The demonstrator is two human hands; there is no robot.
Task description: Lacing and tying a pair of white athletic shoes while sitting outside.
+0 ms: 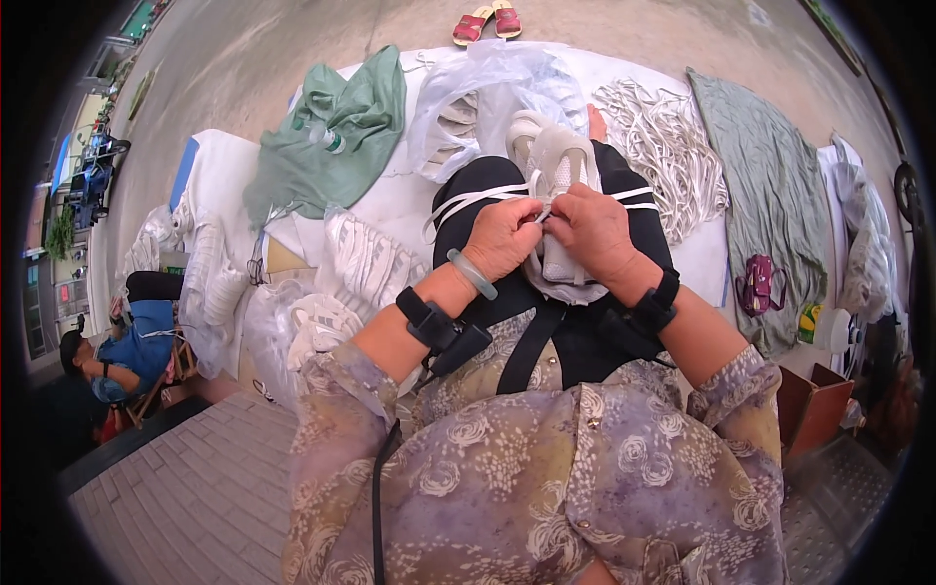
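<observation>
A pale sneaker with a mesh upper rests on my lap between my thighs. A second light shoe lies close against its far left side. White shoelace runs over both thighs, out to either side of the sneaker. My left hand is closed in a pinch on the lace at the shoe's lacing. Right beside it, my right hand is closed too, its thumb and fingers pinching the lace. The fingers hide part of the lacing and the exact hold.
Beyond my knees lies a clear plastic bag with shoes. A heap of white laces is at the right, a green cloth at the left. Bagged shoes lie by my left arm. A person sits at far left.
</observation>
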